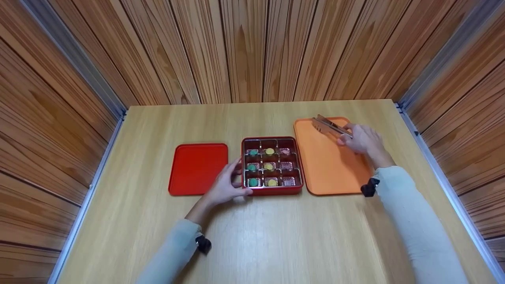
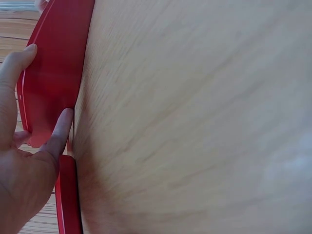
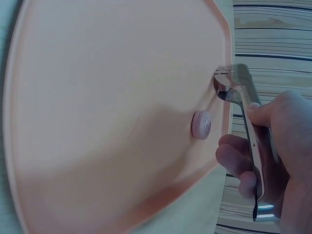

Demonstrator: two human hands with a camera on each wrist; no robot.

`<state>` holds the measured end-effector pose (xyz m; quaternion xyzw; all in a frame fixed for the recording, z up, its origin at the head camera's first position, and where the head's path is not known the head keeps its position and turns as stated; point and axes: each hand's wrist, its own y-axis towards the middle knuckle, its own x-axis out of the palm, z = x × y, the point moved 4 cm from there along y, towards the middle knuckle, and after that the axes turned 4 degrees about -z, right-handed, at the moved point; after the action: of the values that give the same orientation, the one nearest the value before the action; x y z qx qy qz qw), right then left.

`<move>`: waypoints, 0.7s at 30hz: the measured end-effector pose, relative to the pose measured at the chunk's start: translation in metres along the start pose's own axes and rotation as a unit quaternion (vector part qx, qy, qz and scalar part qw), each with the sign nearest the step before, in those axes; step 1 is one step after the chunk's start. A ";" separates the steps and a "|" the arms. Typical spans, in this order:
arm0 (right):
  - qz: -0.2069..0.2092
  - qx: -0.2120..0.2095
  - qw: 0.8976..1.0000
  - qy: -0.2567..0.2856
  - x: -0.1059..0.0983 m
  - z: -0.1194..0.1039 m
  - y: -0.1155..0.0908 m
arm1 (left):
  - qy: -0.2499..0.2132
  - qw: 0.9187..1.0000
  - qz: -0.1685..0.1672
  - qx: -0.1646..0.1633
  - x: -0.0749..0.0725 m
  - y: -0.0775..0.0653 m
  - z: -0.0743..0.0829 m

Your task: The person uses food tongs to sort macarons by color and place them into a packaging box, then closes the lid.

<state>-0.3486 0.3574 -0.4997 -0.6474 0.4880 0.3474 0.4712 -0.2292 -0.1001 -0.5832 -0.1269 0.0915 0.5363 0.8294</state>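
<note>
A red box with a divided insert stands mid-table, holding green macarons in its left column and yellow macarons in its middle one. Something pinkish shows in the back right compartment. My left hand rests against the box's front left corner, thumb at the front, fingers along the left side. My right hand grips metal tongs over the back of the orange tray. A pink macaron lies on that tray near the tong tips; in the head view it is hidden.
A red square lid lies left of the box, close to my left hand. The orange tray sits right beside the box. Wood-patterned walls enclose the table at the back and both sides.
</note>
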 end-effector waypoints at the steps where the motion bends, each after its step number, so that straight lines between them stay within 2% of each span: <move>1: 0.003 -0.001 1.000 -0.001 0.000 0.000 -0.001 | 0.000 1.000 -0.001 0.001 0.000 0.000 0.001; 14: 0.010 -0.013 1.000 -0.006 -0.008 -0.004 -0.012 | -0.015 1.000 -0.004 -0.001 0.002 -0.001 0.000; 21: 0.045 -0.047 0.998 -0.028 -0.016 -0.015 -0.023 | -0.010 1.000 -0.002 -0.006 0.001 0.000 -0.001</move>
<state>-0.3311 0.3494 -0.4744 -0.6362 0.4866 0.4083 0.4379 -0.2284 -0.0996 -0.5843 -0.1262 0.0798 0.5364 0.8307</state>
